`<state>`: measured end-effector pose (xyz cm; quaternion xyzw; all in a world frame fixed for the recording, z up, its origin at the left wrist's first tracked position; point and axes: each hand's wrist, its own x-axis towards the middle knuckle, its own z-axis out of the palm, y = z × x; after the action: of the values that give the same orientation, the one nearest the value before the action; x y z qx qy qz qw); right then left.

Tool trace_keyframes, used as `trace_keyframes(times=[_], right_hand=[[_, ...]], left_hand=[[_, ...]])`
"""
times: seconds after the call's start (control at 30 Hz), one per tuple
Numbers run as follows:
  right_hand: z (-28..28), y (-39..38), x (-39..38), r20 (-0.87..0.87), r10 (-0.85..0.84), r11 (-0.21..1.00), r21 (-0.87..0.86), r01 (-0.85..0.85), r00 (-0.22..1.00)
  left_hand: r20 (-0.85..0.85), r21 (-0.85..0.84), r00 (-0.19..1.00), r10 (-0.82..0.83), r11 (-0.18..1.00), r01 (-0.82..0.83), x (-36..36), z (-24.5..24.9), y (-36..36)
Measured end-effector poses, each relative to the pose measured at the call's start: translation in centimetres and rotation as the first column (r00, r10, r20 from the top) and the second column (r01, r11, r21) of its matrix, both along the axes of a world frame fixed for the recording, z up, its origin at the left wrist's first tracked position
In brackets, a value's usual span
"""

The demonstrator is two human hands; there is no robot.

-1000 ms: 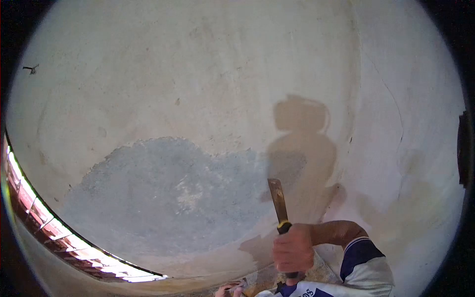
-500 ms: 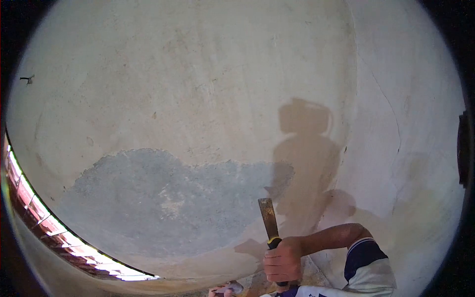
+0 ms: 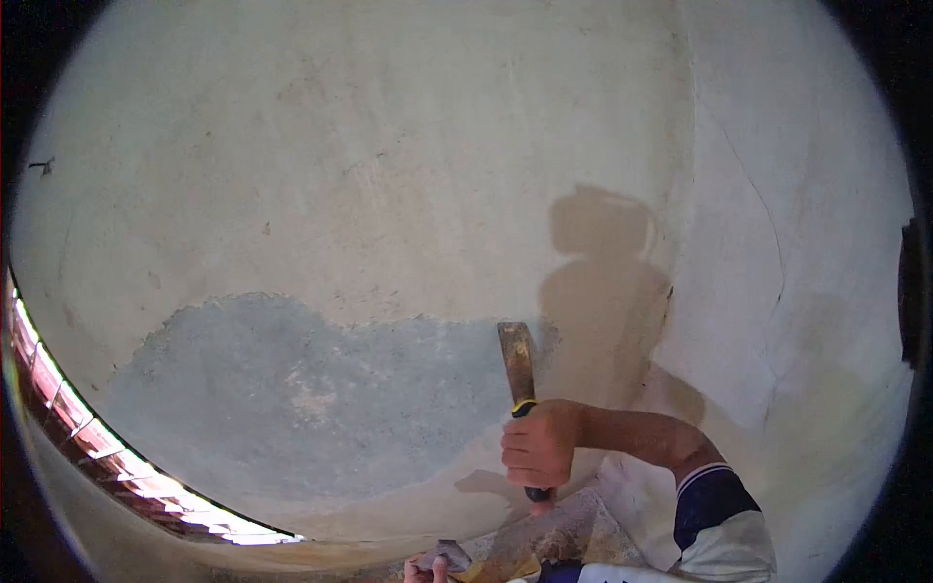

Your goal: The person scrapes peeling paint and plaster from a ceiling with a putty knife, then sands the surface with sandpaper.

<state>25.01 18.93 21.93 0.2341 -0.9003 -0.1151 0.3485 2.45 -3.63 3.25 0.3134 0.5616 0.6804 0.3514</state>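
My right hand (image 3: 539, 444) is closed in a fist around the dark handle of a scraper (image 3: 518, 364). Its flat, rust-stained blade points up, with the tip overlapping the upper right part of a grey bare patch (image 3: 389, 389) on the wall. A yellow band shows where blade and handle meet. Low in the view, my left hand (image 3: 426, 572) shows only a few fingers, pinched on a small grey-brown piece (image 3: 449, 555) whose kind I cannot tell.
Cream-painted wall (image 3: 408, 146) surrounds the grey patch and meets a paler wall (image 3: 777, 194) at the right corner. At lower left is a bright barred opening (image 3: 126, 471). A small hook-like piece (image 3: 42, 166) sticks out at far left. My shadow (image 3: 603, 282) falls on the wall.
My right hand has risen with the scraper, bringing the blade tip up to the patch's upper edge. The left hand's piece shows more fully, slightly higher and to the left.
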Motion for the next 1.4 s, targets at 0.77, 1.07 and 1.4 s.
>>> trace_keyframes(times=[0.77, 1.07, 1.4], right_hand=[[-12.4, -11.0, 2.7, -0.266, -0.480, 0.670, -0.726, 0.154, 0.836], [-29.3, -21.8, 4.9, -0.012, -0.753, 0.189, -0.962, 0.198, 0.658], [-33.2, -21.7, 10.1, 0.230, -0.815, -0.114, -0.963, 0.242, 0.532]], left_hand=[[-0.676, 0.196, 0.692, 0.255, 0.967, -0.165, -0.2, 10.7, 6.6], [-0.535, 0.844, 0.088, 0.840, 0.535, 0.027, 1.5, 28.6, 20.6], [-0.976, 0.055, -0.094, 0.196, 0.640, 0.767, 14.6, 11.2, 25.7]])
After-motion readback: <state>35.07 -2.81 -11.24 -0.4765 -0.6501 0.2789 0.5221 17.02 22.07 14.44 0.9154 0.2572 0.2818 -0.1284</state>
